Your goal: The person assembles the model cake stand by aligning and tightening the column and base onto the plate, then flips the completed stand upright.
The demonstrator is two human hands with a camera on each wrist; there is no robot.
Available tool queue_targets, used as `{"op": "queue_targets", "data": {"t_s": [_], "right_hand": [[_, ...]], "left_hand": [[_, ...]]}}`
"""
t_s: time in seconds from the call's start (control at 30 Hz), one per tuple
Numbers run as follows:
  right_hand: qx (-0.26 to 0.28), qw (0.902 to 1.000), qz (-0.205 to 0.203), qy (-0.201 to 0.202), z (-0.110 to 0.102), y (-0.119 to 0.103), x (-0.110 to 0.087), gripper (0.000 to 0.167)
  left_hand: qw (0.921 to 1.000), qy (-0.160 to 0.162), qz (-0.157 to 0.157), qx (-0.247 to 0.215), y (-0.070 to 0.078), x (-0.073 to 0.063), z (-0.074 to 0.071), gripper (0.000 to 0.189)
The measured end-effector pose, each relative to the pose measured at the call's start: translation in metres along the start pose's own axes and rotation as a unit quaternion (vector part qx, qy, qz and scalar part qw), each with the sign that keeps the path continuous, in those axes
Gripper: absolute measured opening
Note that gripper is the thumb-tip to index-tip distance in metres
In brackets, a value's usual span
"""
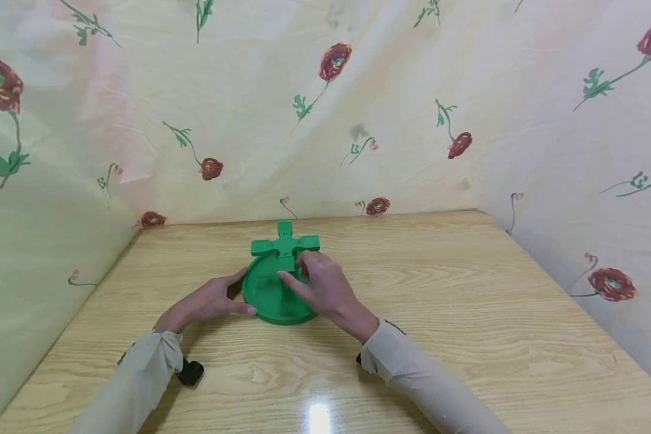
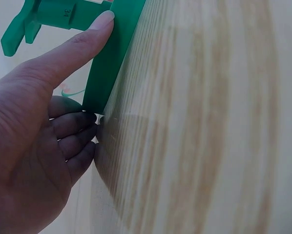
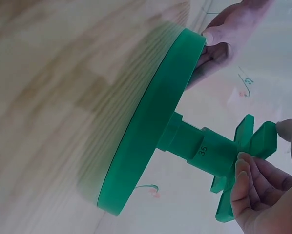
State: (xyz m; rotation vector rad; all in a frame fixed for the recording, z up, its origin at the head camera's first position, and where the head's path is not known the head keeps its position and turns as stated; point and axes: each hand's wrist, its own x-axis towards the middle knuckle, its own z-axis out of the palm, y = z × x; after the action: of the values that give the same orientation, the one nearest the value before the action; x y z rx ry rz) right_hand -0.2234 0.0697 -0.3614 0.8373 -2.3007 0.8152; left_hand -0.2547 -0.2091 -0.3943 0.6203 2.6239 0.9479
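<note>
A green round base (image 1: 263,295) with a raised rim lies flat on the table. Above it stands a green post (image 3: 212,151), stepped and marked 35 in the right wrist view. A green cross-shaped piece (image 1: 285,243) with four arms tops the post. My left hand (image 1: 211,299) holds the base's left edge, thumb on the near rim and fingers around the far side. With my right hand (image 1: 328,286) I grip the cross's near arm, the thumb (image 3: 285,129) at its end and the other fingers curled beneath it by the post.
The wood-grain table (image 1: 439,289) runs back to a flower-printed cloth (image 1: 239,108), which also hangs along both sides. A black wrist device (image 1: 191,372) sits below the left cuff.
</note>
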Motion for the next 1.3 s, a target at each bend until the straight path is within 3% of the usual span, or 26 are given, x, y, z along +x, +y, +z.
{"op": "queue_targets", "data": {"t_s": [0.13, 0.3, 0.4, 0.57, 0.67, 0.77, 0.93, 1.3], "right_hand": [[0.007, 0.9999, -0.009, 0.006, -0.002, 0.001, -0.001, 0.022], [0.034, 0.9975, -0.015, 0.06, -0.005, 0.012, 0.003, 0.013], [0.041, 0.996, 0.001, 0.079, -0.008, 0.021, 0.007, 0.015], [0.041, 0.9972, 0.055, 0.031, -0.011, 0.033, 0.011, 0.042], [0.043, 0.9959, 0.079, -0.012, -0.011, 0.038, 0.011, 0.047], [0.046, 0.9947, 0.087, -0.03, -0.011, 0.04, 0.011, 0.044], [0.049, 0.9949, 0.084, -0.026, -0.014, 0.038, 0.011, 0.037], [0.061, 0.9906, 0.118, -0.034, -0.015, 0.038, 0.013, 0.029]], "left_hand": [[1.0, 0.0, -0.001, -0.002, 0.0, 0.0, 0.0, 0.11], [1.0, 0.001, 0.004, -0.003, 0.0, 0.0, 0.0, 0.11], [0.9999, 0.003, 0.011, -0.005, -0.001, 0.0, 0.0, 0.11], [0.9998, 0.002, 0.014, -0.014, -0.003, 0.001, 0.0, 0.11], [0.9997, 0.0, 0.013, -0.018, -0.004, 0.001, 0.001, 0.11], [0.9996, 0.0, 0.015, -0.022, -0.004, 0.002, 0.001, 0.11], [0.9995, 0.001, 0.017, -0.028, -0.005, 0.001, 0.001, 0.11], [0.9996, 0.0, 0.015, -0.022, -0.003, -0.001, 0.0, 0.111]]}}
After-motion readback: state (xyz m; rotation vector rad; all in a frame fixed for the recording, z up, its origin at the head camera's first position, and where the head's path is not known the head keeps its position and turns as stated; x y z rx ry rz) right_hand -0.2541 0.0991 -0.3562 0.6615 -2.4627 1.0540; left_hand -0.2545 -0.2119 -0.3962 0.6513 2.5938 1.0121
